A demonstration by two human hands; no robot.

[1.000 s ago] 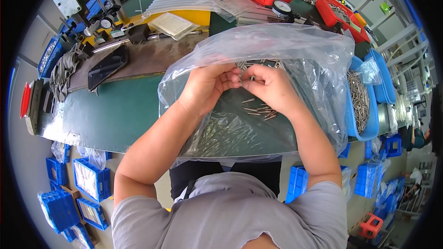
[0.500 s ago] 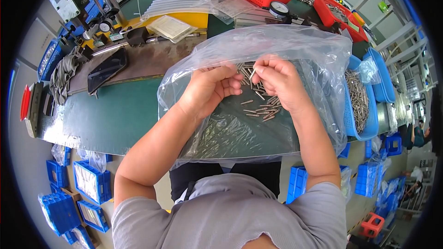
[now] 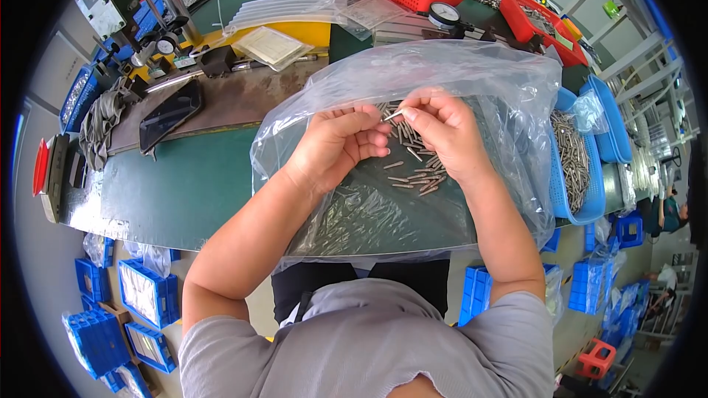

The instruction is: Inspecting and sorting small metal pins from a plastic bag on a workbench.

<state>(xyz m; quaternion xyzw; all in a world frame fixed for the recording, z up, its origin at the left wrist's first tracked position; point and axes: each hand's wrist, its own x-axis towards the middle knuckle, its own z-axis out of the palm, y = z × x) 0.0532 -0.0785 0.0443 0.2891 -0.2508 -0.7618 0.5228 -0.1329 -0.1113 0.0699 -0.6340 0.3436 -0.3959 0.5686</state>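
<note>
Metal pins (image 3: pixel 414 169) lie scattered on a clear plastic bag (image 3: pixel 442 81), just below and between our fingers. Our right hand (image 3: pixel 442 133) pinches one short pin (image 3: pixel 393 114) between thumb and forefinger, its free end pointing toward our left hand (image 3: pixel 339 144). Our left fingers are curled inward, loosely closed; we cannot tell whether they hold anything. Right of our right hand, beyond the bag's edge, sits a blue basket (image 3: pixel 590 199) of more pins. Left of our left hand lies the green tabletop (image 3: pixel 184 184).
</note>
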